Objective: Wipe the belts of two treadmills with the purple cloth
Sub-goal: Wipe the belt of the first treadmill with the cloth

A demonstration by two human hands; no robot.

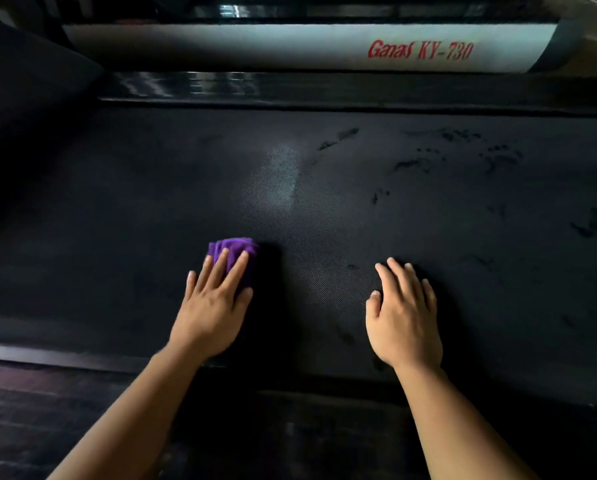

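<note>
A wide black textured treadmill belt point(324, 209) is seen from above, filling most of the view. A small bunched purple cloth point(234, 252) lies on the near-left part of the belt. It is pressed flat under the left hand point(212, 313); the fingers point(217, 268) are held straight and slightly spread over the cloth, not curled round it, with the thumb at the cloth's right edge. The cloth shows only beyond the fingertips.

The right hand point(402, 320) is laid palm-down on the bare belt, well apart from the cloth, fingers relaxed and close together, nothing held. Both forearms are bare.

A pale dull patch point(279, 174) is noted on the belt beyond the hands, and dark smudges point(463, 157) are scattered across the far-right part. A glossy black side rail point(220, 86) runs along the far edge. Past it, a white frame panel point(255, 43) is lettered in red "Ganas KY-730". A dark side rail point(47, 355) borders the near edge at left.
</note>
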